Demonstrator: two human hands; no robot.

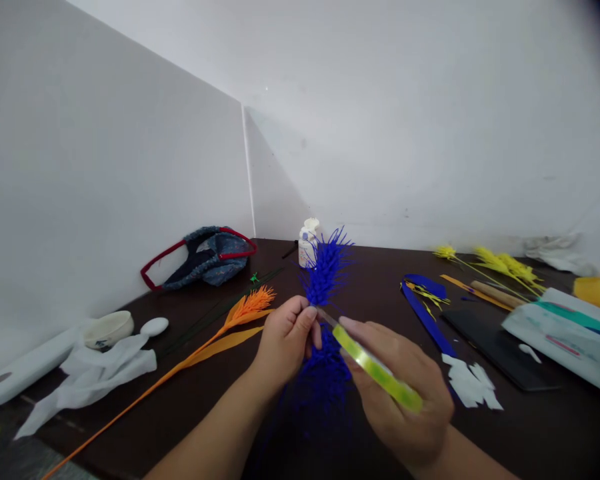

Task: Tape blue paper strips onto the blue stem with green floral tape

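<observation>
My left hand (286, 337) is closed, pinching the base of a blue artificial wheat ear (326, 267) between thumb and fingers. The ear stands upright with thin bristles spreading from its top. My right hand (405, 387) is wrapped round a yellow-green handled tool with a narrow pale tip (375, 370). That tip meets the ear's base beside my left thumb; whether it is a blade or not, I cannot tell. Below my hands lie more blue bristly ears (325, 380), partly hidden and blurred.
On the left lie an orange wheat stalk (230, 320), a small bowl (109, 329), crumpled white tissue (97, 373) and a denim bag (205, 257). A white bottle (308, 243) stands behind. To the right are blue strips (430, 327), a black slab (500, 350), a plastic packet (570, 340) and yellow ears (510, 267).
</observation>
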